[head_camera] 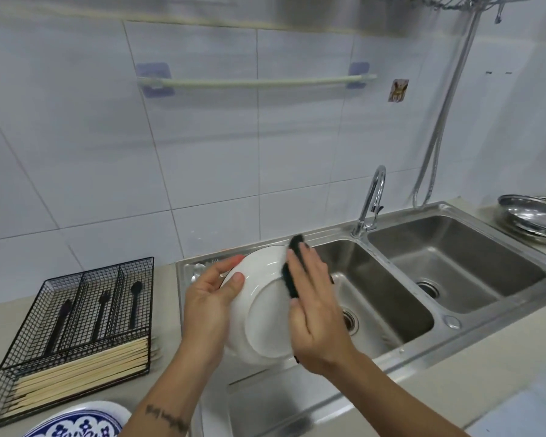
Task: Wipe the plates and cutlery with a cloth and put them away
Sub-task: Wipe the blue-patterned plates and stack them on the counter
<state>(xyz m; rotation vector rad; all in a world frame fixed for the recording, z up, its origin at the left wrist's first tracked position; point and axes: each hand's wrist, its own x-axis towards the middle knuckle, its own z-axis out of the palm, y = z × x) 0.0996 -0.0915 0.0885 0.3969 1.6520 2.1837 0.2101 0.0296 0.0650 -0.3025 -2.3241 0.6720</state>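
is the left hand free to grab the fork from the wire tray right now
Probably not yet. The left hand grips the white plate while the right hand presses the cloth on it. The fork lies uncovered in the tray, close by on that side.

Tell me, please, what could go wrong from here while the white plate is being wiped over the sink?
1. The left hand holds the white plate only by its rim, tilted above the sink; a hard push from the dark cloth under the right hand might make it slip and chip.
2. The blue patterned plate lies near the left forearm; a backward elbow move may knock it.
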